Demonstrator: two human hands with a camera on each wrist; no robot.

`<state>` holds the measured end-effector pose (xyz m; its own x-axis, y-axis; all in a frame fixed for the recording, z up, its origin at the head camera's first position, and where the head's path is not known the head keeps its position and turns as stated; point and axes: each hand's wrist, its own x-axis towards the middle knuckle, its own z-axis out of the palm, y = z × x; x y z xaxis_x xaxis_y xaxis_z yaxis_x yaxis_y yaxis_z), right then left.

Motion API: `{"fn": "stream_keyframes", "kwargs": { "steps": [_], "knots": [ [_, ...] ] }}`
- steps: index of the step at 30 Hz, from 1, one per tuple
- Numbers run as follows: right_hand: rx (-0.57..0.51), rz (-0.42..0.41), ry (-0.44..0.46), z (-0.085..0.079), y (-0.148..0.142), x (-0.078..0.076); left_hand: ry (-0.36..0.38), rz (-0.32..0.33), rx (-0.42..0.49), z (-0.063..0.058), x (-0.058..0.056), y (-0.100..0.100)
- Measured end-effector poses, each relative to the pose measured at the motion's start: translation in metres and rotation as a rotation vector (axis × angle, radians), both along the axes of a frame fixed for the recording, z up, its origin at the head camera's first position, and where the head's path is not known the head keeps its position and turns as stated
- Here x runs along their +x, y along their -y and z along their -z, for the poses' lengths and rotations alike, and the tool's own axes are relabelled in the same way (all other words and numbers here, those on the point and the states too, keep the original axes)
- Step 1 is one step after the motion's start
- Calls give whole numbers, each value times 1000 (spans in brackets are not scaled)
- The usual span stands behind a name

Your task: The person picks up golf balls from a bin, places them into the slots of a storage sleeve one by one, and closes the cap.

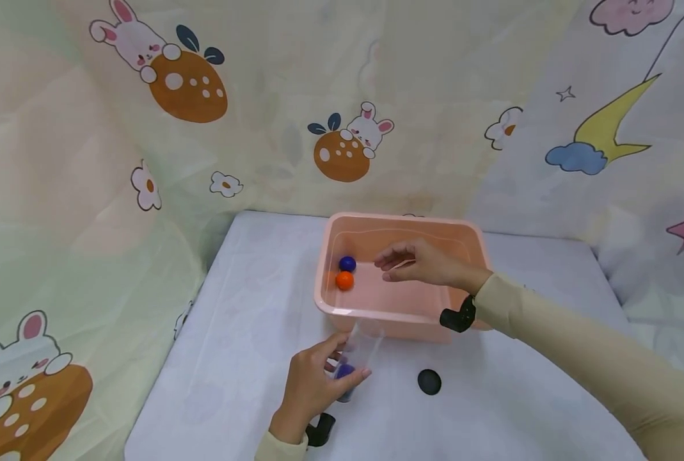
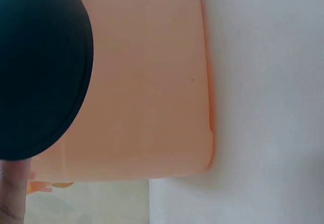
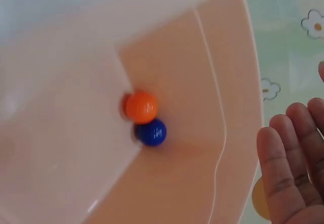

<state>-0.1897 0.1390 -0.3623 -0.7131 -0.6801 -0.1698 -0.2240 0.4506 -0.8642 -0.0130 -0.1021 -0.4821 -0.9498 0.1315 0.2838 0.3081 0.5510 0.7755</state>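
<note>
My left hand [image 1: 314, 382] grips a clear plastic cup [image 1: 365, 342], tilted in front of the pink bin. A blue ball [image 1: 345, 371] shows low inside the cup. The cup's dark round end [image 2: 40, 72] fills a corner of the left wrist view, a fingertip [image 2: 12, 188] beside it. Over the pink bin [image 1: 388, 325] hovers my right hand [image 1: 419, 262], its fingers relaxed and holding nothing. An orange ball [image 3: 142, 106] and a dark blue ball [image 3: 153, 132] lie side by side on the bin's floor near one end wall, left of the right hand in the head view.
On the white-covered table [image 1: 249, 333], a black disc [image 1: 430, 382] lies in front of the bin. A printed cloth backdrop [image 1: 272, 77] with rabbits, flowers and a moon rises behind the table and along its sides. Black bands sit at both wrists.
</note>
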Motion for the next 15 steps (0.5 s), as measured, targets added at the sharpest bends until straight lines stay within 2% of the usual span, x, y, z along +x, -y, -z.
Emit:
{"fn": "stream_keyframes", "kwargs": {
  "steps": [4,9,15],
  "knots": [
    [13,36,-35,3,4,-19,-13,2,27,2,0,0],
    [46,39,-47,13,15,-38,-16,-9,37,3,-1,0],
    [53,42,-39,43,29,-53,21,-28,30,0,0,3]
  ]
}}
